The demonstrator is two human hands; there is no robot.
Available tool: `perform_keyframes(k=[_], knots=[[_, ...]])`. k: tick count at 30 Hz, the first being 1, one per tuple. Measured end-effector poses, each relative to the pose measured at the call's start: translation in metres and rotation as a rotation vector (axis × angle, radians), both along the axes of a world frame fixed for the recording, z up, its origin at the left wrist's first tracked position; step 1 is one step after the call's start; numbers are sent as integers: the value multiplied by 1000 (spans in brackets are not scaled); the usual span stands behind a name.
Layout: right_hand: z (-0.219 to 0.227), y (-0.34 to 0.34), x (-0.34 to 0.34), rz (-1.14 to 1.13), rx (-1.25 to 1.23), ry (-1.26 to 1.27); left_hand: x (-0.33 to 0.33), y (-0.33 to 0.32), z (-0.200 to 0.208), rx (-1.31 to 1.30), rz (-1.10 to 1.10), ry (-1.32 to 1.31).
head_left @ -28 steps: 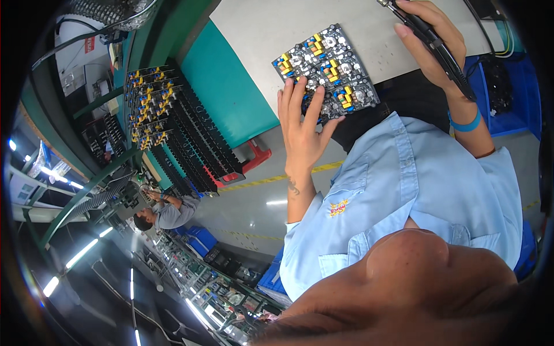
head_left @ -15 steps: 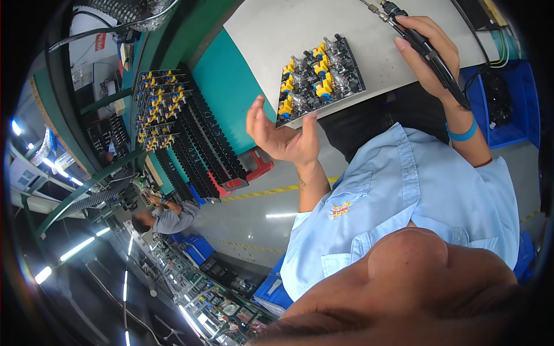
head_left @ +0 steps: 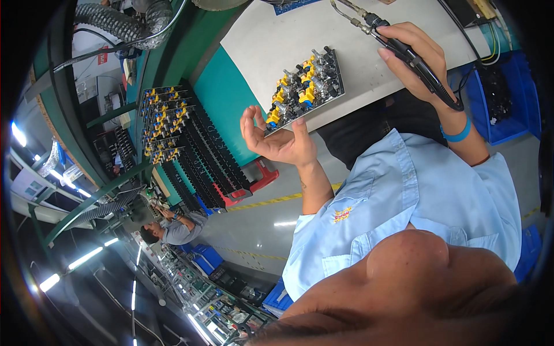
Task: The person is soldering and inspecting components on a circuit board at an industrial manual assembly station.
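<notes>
My left hand (head_left: 284, 143) is closed on the near left end of a circuit board (head_left: 306, 91), with the thumb at the near edge and the fingers curled by the left corner. The board is tilted above the worktable, crowded with yellow, black, blue and clear parts. In my right hand (head_left: 424, 63) is a black-handled soldering iron (head_left: 407, 55) with thin metal tubes at its front. Its tip points up and left, apart from the board. A cord runs from its rear end.
The pale worktable sheet (head_left: 254, 40) lies beside a green mat (head_left: 225, 86). Racked boards (head_left: 167, 121) with yellow parts stand at the left. Blue bins (head_left: 511, 112) sit at the right. Another person (head_left: 176, 228) works far left. A ribbed duct (head_left: 109, 23) hangs upper left.
The board has tilted more steeply and shifted slightly left, with my left hand still on it. My right hand has moved a little left with the soldering iron.
</notes>
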State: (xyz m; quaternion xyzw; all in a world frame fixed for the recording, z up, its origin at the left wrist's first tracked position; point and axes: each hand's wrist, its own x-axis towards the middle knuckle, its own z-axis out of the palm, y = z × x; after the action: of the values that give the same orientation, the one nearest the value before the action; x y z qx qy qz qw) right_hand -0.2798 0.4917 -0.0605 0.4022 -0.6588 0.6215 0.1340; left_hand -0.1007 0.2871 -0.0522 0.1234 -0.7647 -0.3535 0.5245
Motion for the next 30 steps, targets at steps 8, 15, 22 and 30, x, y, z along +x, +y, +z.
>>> perform_keyframes(k=[8, 15, 22, 30], knots=[[9, 5, 0, 60, 25, -58, -14, -5, 9, -21, 14, -40], [7, 3, -3, 36, -2, -37, -31, 5, 4, 266, -93, 102], [1, 3, -5, 64, 4, -29, -23, 3, 3, 280, -175, 46], [3, -1, -3, 62, 20, -3, -11, -1, -4, 202, -212, 10]])
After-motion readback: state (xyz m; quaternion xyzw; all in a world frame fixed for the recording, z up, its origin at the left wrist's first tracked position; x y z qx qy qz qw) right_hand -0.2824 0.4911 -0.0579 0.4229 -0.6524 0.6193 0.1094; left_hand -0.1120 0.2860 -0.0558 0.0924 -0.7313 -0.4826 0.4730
